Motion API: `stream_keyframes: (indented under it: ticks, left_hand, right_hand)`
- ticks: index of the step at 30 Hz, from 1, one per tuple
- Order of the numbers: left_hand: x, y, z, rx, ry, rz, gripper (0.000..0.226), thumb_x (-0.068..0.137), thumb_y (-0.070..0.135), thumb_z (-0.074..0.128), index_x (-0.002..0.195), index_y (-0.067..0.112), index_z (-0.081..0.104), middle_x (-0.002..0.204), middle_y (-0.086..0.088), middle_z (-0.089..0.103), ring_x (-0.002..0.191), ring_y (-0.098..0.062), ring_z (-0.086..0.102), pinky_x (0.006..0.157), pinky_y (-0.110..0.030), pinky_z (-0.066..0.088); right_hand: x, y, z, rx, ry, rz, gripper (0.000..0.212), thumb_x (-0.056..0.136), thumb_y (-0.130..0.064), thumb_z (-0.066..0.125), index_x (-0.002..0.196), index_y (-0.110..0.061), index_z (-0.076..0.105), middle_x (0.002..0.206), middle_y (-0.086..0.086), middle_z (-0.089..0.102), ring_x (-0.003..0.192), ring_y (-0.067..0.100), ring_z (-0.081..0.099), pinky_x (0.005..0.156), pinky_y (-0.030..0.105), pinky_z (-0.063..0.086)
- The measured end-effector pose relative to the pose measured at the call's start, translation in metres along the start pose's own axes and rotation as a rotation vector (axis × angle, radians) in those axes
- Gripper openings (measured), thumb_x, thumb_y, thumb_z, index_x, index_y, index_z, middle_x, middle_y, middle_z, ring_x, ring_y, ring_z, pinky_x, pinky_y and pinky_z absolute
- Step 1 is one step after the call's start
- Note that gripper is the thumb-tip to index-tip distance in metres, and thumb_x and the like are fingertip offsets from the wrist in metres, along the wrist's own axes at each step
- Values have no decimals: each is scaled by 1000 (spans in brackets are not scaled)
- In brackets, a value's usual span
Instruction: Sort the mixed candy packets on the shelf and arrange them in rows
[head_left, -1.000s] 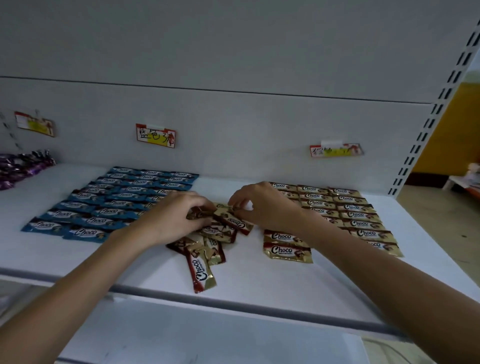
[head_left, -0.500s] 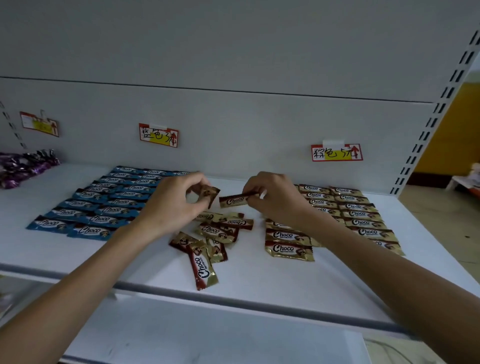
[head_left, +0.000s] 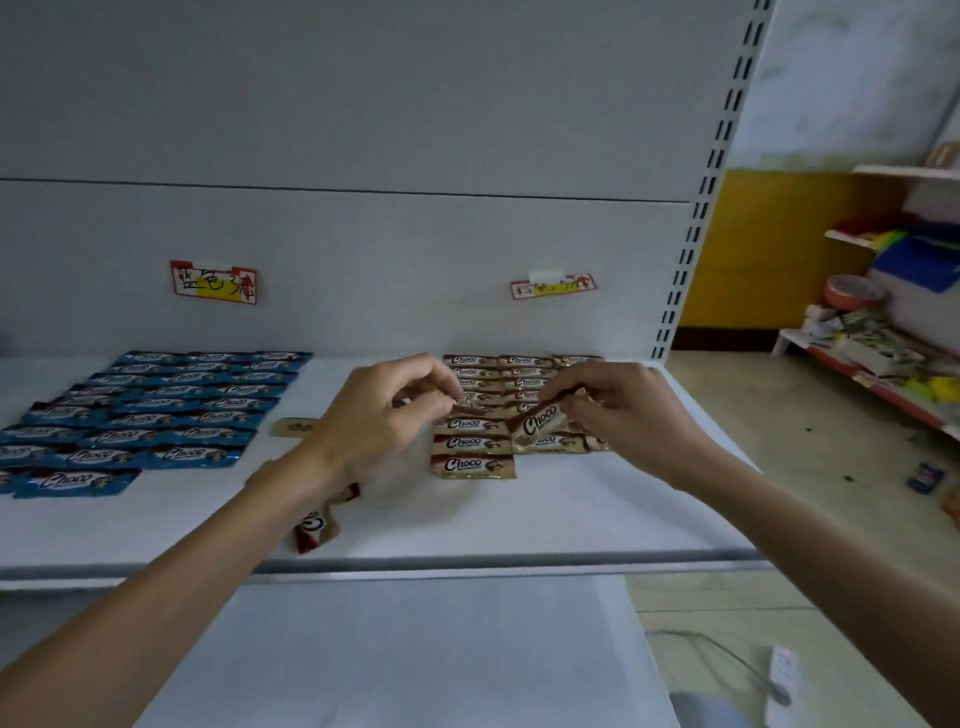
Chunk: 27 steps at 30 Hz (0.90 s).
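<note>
Two hands work over the white shelf (head_left: 571, 519). Left hand (head_left: 379, 421): thumb and forefinger pinch a small packet (head_left: 461, 403) that barely shows, the other fingers loosely curled. Right hand (head_left: 628, 415): fingertips pinch one brown packet (head_left: 540, 422) by its far end, tilted, just above the brown rows (head_left: 470, 442). Blue packets (head_left: 171, 410): three columns, about seven deep, one extra in front; the left edge is cut off, so an exact count cannot be told. The brown rows run three columns, about seven deep, partly hidden behind both hands. Loose: one gold packet (head_left: 296, 426) between the blue group and the left hand, and two or three more (head_left: 314, 527) near the front edge, mostly under the left forearm. Two paper labels (head_left: 214, 282) (head_left: 553, 286) hang on the grey back panel, one above each group. A slotted upright (head_left: 696, 234) closes the right end. Beyond it are a yellow wall (head_left: 769, 249), floor, and low racks of mixed goods (head_left: 883, 358).
</note>
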<state>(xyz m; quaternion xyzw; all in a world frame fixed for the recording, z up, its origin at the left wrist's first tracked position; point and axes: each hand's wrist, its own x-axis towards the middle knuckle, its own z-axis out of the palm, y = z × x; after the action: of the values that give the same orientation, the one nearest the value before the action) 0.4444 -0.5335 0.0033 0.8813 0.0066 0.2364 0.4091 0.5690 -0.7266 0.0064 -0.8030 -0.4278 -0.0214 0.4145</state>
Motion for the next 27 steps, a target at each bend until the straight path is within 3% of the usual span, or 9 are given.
stream_keyframes:
  ticks: [2,5,7,11,14,17,21,24,27]
  left_hand:
    - [4,5,15,18,-30,28,14,84,35,58,75,24,62,67,19,61,64,1,54,60,-11,37]
    - [7,15,41,108,-62,87,20,84,19,67,71,32,58,64,23,59,66,6,54,61,-7,35]
    - [7,18,57,125,-121,112,23,82,16,69,78,35,57,74,23,60,74,10,56,66,-4,37]
    - [9,17,75,204,-197,137,21,84,17,67,97,33,62,89,14,65,83,1,59,73,-17,44]
    - [13,17,81,260,-233,179,36,87,13,60,113,39,58,94,15,58,83,0,55,70,-10,39]
    - [19,19,85,270,-230,195,33,89,11,55,109,35,65,93,5,55,80,5,48,68,-5,32]
    - [24,24,88,224,-142,166,20,87,22,62,106,24,70,91,3,56,75,0,51,64,-6,34]
    - [20,22,85,252,-159,157,36,87,42,55,117,23,65,97,9,57,82,0,53,70,-8,33]
    - [13,15,77,389,-184,186,33,91,30,54,123,23,60,96,10,55,80,6,49,70,-7,33]
  right_hand:
    - [-16,13,-14,-12,18,40,36,84,-5,56,82,-38,69,88,-11,70,74,4,62,68,25,52]
    - [-40,31,-31,-91,35,87,37,84,-7,58,79,-43,65,82,-18,69,70,2,60,62,20,47]
    - [-50,40,-39,-161,35,121,30,83,-11,60,79,-40,67,82,-20,68,72,3,58,64,19,46]
    - [-61,54,-44,-208,58,178,13,79,-20,66,80,-33,70,80,-14,69,74,3,57,64,12,40]
    - [-64,61,-48,-228,52,173,12,78,-19,68,79,-30,69,76,-11,68,75,1,57,63,9,40]
    - [-62,64,-50,-243,6,139,13,79,-15,66,79,-28,67,76,-14,65,77,-6,54,64,6,39]
    - [-56,67,-47,-286,-31,54,16,82,-15,63,86,-29,69,89,-17,62,85,-5,53,65,7,39]
    - [-53,71,-46,-294,-48,32,18,83,-13,61,85,-28,72,90,-17,61,84,-5,54,66,7,40]
    - [-52,73,-45,-272,-45,21,18,83,-11,62,85,-26,73,90,-14,63,84,-4,54,66,7,41]
